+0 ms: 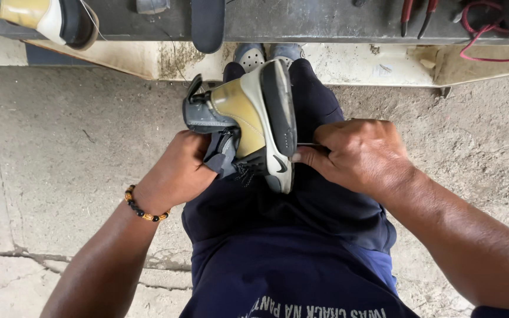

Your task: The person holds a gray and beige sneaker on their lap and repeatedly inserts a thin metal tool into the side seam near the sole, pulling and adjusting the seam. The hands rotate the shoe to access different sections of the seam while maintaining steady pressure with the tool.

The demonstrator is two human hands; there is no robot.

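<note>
Head view, looking down at a seated person's lap. A worn shoe (pixel 254 121), yellow and grey with a pale sole edge and dark tread, rests on its side on the person's dark blue trousers (pixel 319 200), toe pointing far and sole turned right.

The left hand (pixel 181 168) is curled closed around the grey fabric at the shoe's opening, on the left side of the shoe, thumb and fingers tucked into the upper. A beaded bracelet (pixel 144 207) of black and orange beads circles the left wrist.

The right hand (pixel 357 156) lies just right of the shoe, fingers bent and pinched together on a thin metal tool (pixel 308 145), whose tip meets the sole edge near the heel. What kind of tool it is cannot be told.

Far from the hands, the toes of two grey perforated clogs (pixel 266 54) show under a dark workbench edge (pixel 325 23). A second yellow shoe (pixel 48 20) lies at the far left on that bench; red-handled pliers (pixel 416 15) and a red cable (pixel 490 38) lie at the far right. Cracked concrete floor (pixel 78 153) surrounds the legs.
</note>
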